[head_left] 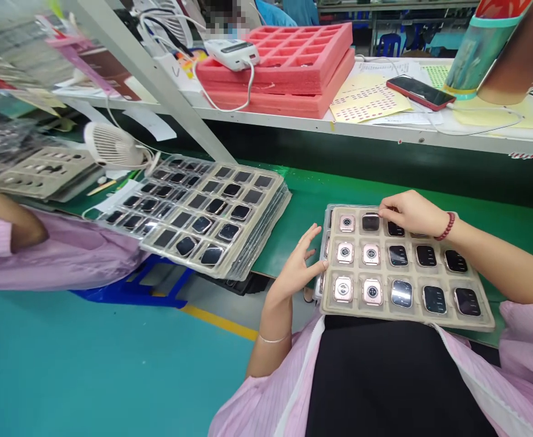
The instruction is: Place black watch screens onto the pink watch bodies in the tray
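Note:
A beige plastic tray [453,320] of square pockets lies in front of me, holding smartwatch cases without straps. Pink watch backs with round sensors, like this watch case [372,292], fill the left columns; dark screens face up farther right. My right hand [407,212] reaches over the far row, its thumb and fingertips pinched at the edge of a dark-screened smartwatch [370,222]. It partly covers the watches behind it. My left hand [296,267] is at the tray's left side, fingers spread, thumb against the rim.
To the left, stacked trays [273,182] of dark-screened watches stand on the green bench. A white fan [112,145] and a co-worker's arm [16,224] are beyond. The shelf above holds red foam trays [294,85], a phone [419,93] and a tumbler [478,54].

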`<state>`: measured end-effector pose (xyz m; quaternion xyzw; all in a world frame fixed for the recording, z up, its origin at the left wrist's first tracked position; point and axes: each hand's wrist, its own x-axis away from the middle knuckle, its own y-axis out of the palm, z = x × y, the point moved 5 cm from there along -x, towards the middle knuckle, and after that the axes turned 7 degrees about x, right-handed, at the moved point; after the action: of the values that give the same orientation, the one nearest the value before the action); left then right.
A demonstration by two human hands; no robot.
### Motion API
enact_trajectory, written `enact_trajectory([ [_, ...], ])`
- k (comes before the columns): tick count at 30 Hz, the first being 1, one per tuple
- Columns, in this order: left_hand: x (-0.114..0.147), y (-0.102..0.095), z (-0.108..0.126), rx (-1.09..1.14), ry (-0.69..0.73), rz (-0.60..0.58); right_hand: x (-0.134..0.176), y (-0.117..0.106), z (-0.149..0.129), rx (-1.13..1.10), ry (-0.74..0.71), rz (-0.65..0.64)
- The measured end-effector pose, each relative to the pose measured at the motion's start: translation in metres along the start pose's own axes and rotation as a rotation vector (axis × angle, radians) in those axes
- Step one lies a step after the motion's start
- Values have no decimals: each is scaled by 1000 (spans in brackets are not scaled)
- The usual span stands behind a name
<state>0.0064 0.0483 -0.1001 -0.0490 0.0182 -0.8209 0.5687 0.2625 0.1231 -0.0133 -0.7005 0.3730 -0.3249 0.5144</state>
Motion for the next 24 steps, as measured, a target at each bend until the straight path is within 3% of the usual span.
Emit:
enact_trajectory([
  [8,-1,-22,-58,592,-23,92,-15,7,13,-148,45,-125],
  [13,-3,-38,-78,1010,-7,206,-18,11,17,-198,54,-163],
  [15,-4,-43,-81,1075,-18,248,-19,11,17,-149,57,-112],
  [20,-5,-45,-83,1111,-42,290,3,5,-5,129,13,174],
  [24,-3,-44,-84,1119,-36,290,41,16,-39,146,-141,99],
])
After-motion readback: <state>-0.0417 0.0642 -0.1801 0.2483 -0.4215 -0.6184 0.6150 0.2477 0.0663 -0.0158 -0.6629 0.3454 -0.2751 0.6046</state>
